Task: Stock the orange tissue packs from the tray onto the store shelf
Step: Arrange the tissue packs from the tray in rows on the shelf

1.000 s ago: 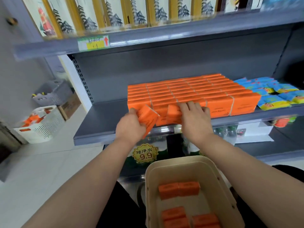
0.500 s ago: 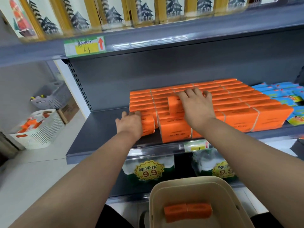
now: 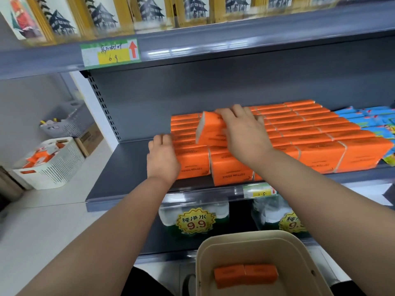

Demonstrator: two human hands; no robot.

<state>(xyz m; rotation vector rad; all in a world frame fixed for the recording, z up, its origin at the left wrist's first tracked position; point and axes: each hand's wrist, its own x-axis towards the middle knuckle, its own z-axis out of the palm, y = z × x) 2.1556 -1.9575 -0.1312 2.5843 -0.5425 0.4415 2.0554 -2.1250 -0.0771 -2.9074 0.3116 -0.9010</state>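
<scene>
Over the last 1 second the pack that was carried in the left hand point(image 3: 163, 159) has been seated at the front-left corner of the orange block point(image 3: 310, 133) on the shelf point(image 3: 128, 167). That hand is now empty, its fingers laid forward and pressed against the left face of the front-left pack point(image 3: 193, 165), apparently squaring the row. The right hand point(image 3: 241, 129) has travelled further back and is spread over a tilted pack point(image 3: 208, 129). Its fingers are bent over the far edge and the thumb is hidden, so a grip is judged rather than confirmed. This pack is raised on top of the block with its white end turned left, not yet laid flat. It is judged that 1 placement is complete and a 2nd is in hand, while 2 joined packs point(image 3: 245, 274) are seen in the tray point(image 3: 263, 238) below, so stocking is unfinished. Bare deck is available left of the block as far as the perforated upright point(image 3: 104, 107). On the right the block is bounded by blue packs point(image 3: 374, 120), so no room is seen there. Ample height is left under the upper shelf point(image 3: 235, 48). The front row is set close to the shelf lip point(image 3: 203, 192), and overhang should be checked.
</scene>
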